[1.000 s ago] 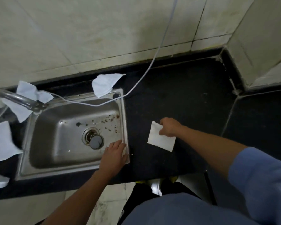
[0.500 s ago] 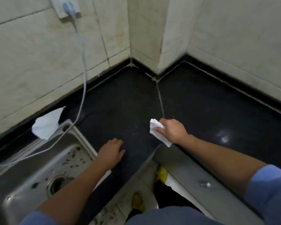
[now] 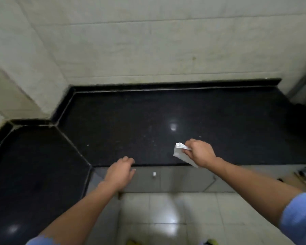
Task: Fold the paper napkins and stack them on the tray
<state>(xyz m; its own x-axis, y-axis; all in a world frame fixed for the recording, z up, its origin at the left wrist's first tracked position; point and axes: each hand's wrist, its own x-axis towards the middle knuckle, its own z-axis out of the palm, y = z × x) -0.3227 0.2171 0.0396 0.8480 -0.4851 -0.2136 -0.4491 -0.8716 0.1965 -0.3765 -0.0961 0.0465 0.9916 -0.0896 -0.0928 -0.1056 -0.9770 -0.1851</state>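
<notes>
One folded napkin (image 3: 178,153), white paper with several layers showing along its top edge, is held in the right hand (image 3: 200,153) on my feed. The fingers are curled round its right end and pinch it, so most of the sheet sticks out to the left of the fist. It is tilted, with its upper part over the front edge of the black stone counter (image 3: 148,114), right of the middle, and its lower corner reaching past that edge. I cannot tell whether it touches the stone. The left hand (image 3: 120,172) holds nothing. It is palm down with its fingers loosely bent, and the fingertips are just at the counter's front edge, left of the middle and well apart from the napkin. Both forearms come in from the bottom, each ending in a blue sleeve (image 3: 298,214). Below the front edge I see a grey cabinet front (image 3: 180,179) with a small white knob (image 3: 154,174) between the two hands, and under that a pale tiled floor (image 3: 166,218). The counter bends at its left end into an angled section, a bright reflection (image 3: 173,127) lies near its middle, and a pale tiled wall (image 3: 148,50) rises along its back edge.
</notes>
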